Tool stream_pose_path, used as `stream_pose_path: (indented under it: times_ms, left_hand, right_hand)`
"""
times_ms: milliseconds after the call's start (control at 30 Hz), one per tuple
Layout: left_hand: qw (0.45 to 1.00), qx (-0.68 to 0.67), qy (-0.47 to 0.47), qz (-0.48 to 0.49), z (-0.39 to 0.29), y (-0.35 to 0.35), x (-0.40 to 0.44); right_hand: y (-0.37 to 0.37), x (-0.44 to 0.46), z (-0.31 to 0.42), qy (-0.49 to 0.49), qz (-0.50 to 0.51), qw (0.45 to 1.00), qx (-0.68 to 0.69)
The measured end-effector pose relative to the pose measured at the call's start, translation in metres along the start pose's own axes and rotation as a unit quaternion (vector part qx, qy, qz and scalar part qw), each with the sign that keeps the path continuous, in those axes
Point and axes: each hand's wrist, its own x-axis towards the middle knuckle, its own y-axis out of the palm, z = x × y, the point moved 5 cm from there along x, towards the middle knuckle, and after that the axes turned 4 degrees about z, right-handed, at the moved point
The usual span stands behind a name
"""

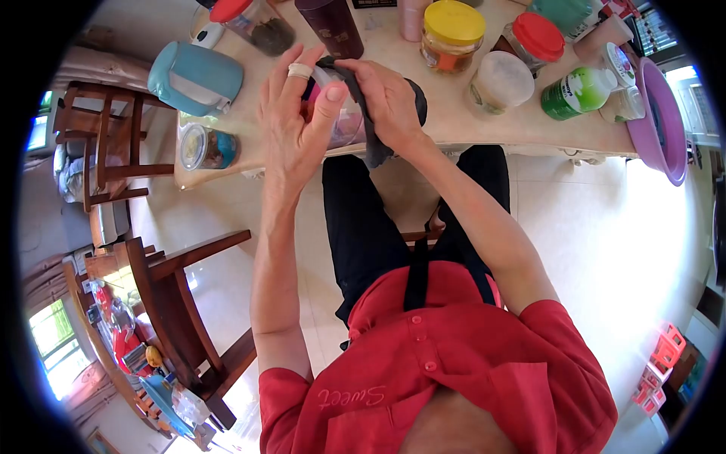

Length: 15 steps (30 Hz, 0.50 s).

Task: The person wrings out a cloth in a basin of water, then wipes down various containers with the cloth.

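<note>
My left hand [291, 113], with a pale band round one finger, is against the left side of a clear jar [348, 127] with pink on it. Its thumb lies across the near side and its fingers reach up past the far side, hiding much of the jar. A dark grey cloth [376, 144] is bunched under my right hand [389, 106], which presses it to the jar's right side. Some cloth hangs down at the table's front edge, and more dark fabric shows beyond the right hand. The jar's top is mostly covered.
On the table [454, 135] are a blue kettle [193, 78], a small lidded jar [206, 147], a dark purple tumbler [330, 26], a yellow-lidded jar [452, 34], a red-lidded jar [535, 39], a white-lidded container [501, 82], a green bottle [578, 92] and a purple basin [658, 121]. Wooden chairs [185, 303] stand left.
</note>
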Motion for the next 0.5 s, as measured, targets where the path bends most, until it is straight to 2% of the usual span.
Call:
stream_pose_path:
  times_ms: [67, 133, 300, 367, 467, 500]
  left_hand:
    - [1.000, 0.014, -0.012, -0.006, -0.003, 0.003, 0.002]
    - [0.997, 0.039, -0.063, -0.026, -0.002, 0.005, 0.003]
    - [0.994, 0.045, -0.097, -0.025, -0.008, 0.013, 0.010]
    - [0.994, 0.049, -0.102, -0.011, -0.015, 0.020, 0.015]
    - [0.988, 0.109, -0.104, -0.019, -0.023, 0.030, 0.021]
    - [0.985, 0.127, -0.112, -0.021, -0.025, 0.033, 0.023]
  right_hand:
    - [-0.004, -0.007, -0.015, -0.011, -0.021, 0.999, -0.027]
    - [-0.009, -0.013, -0.034, -0.015, -0.045, 0.997, -0.059]
    - [-0.016, -0.034, -0.054, 0.007, -0.088, 0.996, -0.030]
    - [-0.015, -0.046, -0.060, 0.104, -0.142, 0.984, 0.007]
    - [-0.001, -0.056, -0.032, 0.136, -0.182, 0.974, 0.016]
    - [0.006, -0.058, -0.020, 0.124, -0.166, 0.978, 0.005]
